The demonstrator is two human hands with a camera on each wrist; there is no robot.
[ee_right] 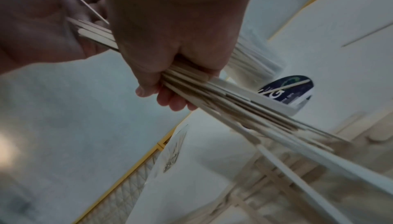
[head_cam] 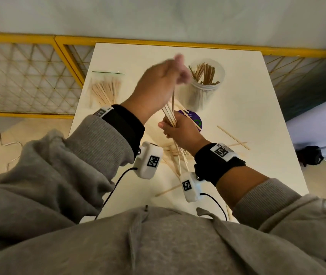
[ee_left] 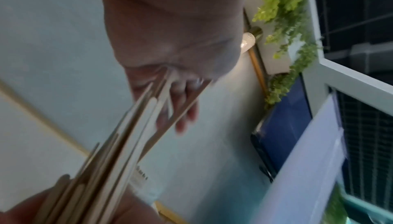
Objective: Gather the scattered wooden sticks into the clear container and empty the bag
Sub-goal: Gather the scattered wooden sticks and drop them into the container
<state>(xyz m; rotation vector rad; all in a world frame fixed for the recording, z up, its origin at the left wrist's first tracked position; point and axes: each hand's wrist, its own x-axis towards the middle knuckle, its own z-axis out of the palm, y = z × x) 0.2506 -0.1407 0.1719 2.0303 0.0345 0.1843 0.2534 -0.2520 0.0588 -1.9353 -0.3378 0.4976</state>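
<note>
white table [head_cam: 247, 100] beside yellow mesh railing [head_cam: 29, 76], pale wall [head_cam: 158, 14]

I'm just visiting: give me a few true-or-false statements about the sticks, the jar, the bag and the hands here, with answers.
1. The right hand grips a bundle of sticks. True.
2. The clear container is empty. False: sticks already stand in it.
3. The bag has been emptied. False: sticks still lie inside it.
4. Loose sticks lie on the table. True.
5. The left hand rests flat on the table. False: it is raised, at the bundle's top.
</note>
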